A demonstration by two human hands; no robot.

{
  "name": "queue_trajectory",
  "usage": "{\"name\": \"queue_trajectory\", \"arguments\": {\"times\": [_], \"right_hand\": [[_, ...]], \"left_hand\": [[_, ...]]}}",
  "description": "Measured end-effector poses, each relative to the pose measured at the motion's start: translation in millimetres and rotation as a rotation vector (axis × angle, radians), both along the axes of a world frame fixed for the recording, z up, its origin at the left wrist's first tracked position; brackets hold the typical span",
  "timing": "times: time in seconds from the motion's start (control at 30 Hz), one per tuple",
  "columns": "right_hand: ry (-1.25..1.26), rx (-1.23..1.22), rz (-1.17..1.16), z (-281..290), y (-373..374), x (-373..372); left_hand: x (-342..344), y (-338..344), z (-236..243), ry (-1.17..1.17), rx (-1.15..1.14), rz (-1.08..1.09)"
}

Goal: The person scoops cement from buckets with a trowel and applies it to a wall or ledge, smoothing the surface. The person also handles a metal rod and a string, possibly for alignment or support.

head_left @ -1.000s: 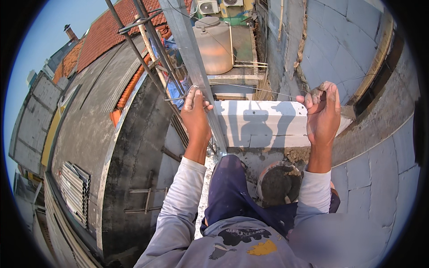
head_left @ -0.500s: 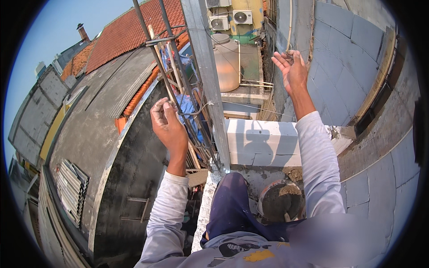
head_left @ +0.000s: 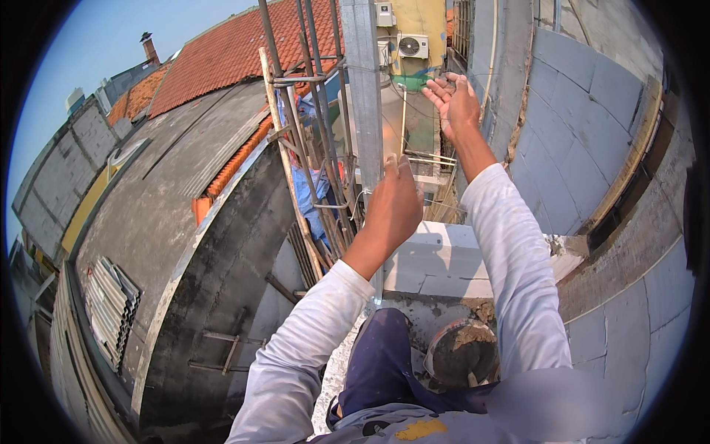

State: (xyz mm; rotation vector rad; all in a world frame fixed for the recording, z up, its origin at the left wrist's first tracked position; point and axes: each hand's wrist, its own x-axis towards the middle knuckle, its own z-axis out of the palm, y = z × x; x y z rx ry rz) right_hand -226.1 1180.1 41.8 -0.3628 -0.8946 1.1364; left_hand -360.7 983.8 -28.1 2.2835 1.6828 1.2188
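Head view, hands first: two bare hands, both raised in front of the body. Left hand (head_left: 393,207) with back toward the camera, fingers partly curled and pointing up; impossible to tell whether gripping anything. Right hand (head_left: 460,107) higher and farther right, loosely half open, fingers slightly spread, thumb near the fingers; too small to tell whether any thin strand between the fingertips.

Counted around them: one upright silvery square metal post (head_left: 362,96); one small pale twisted tie (head_left: 364,193) at the post; at least four upright dark steel bars (head_left: 272,48); one round bucket (head_left: 430,357) of grey mix; one low white block wall (head_left: 403,280).

Silvery post just left of the left hand, partly overlapped in view by its edge, contact unclear; well apart from the right hand. Pale tie just beside the left hand, level with the knuckles, well below and left of the right hand. Steel bars farther left, beyond the post. Bucket low, near the knee.

Open air between the two hands and above the white block wall. On the right, a tall wall of grey blocks (head_left: 573,111), apart from the right hand. On the left, a rough white ledge (head_left: 336,366) close beside the knee, with a drop beyond.
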Motion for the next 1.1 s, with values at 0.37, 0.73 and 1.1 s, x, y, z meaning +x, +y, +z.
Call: {"name": "queue_trajectory", "arguments": {"times": [0.37,0.73,1.1], "right_hand": [[-0.766,-0.192,0.158,-58.5,-90.2,-18.9],[-0.785,-0.005,0.373,-49.1,-56.9,-50.2],[-1.017,0.148,0.719,-20.7,-40.4,-67.9]], "left_hand": [[0.8,18.2,-9.3,-0.185,0.057,-0.047],[-30.2,-39.9,-19.3,-0.528,0.355,-0.007],[-75.1,-32.1,8.9,-0.775,0.195,0.065]]}}
